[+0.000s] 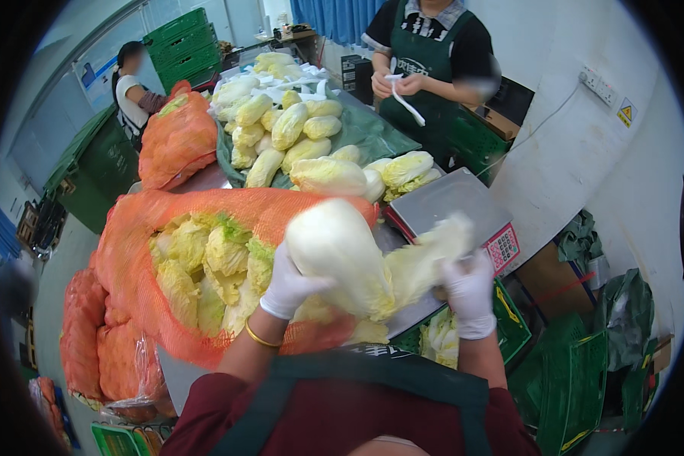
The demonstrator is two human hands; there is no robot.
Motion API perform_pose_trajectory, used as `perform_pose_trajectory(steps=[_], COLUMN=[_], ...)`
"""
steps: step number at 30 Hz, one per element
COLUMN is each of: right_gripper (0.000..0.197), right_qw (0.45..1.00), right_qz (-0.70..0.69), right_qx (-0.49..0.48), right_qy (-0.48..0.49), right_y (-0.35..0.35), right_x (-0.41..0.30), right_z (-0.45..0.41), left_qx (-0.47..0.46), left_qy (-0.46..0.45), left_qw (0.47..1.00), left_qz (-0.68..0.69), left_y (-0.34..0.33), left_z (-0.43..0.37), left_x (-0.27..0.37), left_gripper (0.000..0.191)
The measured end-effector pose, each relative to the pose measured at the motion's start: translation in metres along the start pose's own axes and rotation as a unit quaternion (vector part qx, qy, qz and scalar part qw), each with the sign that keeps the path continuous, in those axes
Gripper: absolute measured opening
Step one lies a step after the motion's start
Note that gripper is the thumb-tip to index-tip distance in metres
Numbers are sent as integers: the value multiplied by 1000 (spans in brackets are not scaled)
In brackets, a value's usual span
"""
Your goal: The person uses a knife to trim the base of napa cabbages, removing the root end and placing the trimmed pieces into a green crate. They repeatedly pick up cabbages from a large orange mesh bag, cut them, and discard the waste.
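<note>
My left hand, in a white glove, grips a napa cabbage with its pale stem end upward. In my right hand, also gloved, is the outer part of a cabbage leaf; it stands out from the cabbage's side, and motion blurs it. Below and left of the cabbage an orange mesh sack lies open, showing several napa cabbages. Behind are more cabbages, piled on green sheeting.
A digital scale is at the right of the table. A green crate with cabbage leaves stands below my right hand. Full mesh sacks lie at the left. Across the table a co-worker holds a white strip; another person stands far left.
</note>
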State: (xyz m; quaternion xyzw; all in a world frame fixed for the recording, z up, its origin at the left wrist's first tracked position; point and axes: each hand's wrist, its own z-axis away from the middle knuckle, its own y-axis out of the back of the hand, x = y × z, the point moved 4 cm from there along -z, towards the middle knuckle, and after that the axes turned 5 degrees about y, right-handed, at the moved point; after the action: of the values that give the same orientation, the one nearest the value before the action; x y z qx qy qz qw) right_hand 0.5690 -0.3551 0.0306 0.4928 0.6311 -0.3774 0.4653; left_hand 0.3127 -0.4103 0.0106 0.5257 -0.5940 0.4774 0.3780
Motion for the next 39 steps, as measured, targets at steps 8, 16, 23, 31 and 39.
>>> perform_pose_trajectory(steps=[8, 16, 23, 31, 39], right_gripper=[56, 59, 52, 54, 43], right_qw=[982, 998, 969, 879, 990], right_qz=[-79, 63, -208, -385, -140], right_qx=[158, -9, -50, -94, -6], right_qy=[72, 26, -126, -265, -13], right_y=[173, 29, -20, -43, -19], right_x=[-17, 1, 15, 85, 41], right_z=[66, 36, 5, 27, 6], left_qx=[123, 132, 0, -14, -4], left_qy=[-49, 28, -44, 51, 23], left_qw=[912, 925, 992, 948, 976], left_qz=[389, 356, 122, 313, 215], left_y=[38, -3, -26, -22, -4], left_z=[-18, -37, -15, -21, -27], left_x=[5, -14, 43, -18, -7], left_gripper=[65, 62, 107, 110, 96])
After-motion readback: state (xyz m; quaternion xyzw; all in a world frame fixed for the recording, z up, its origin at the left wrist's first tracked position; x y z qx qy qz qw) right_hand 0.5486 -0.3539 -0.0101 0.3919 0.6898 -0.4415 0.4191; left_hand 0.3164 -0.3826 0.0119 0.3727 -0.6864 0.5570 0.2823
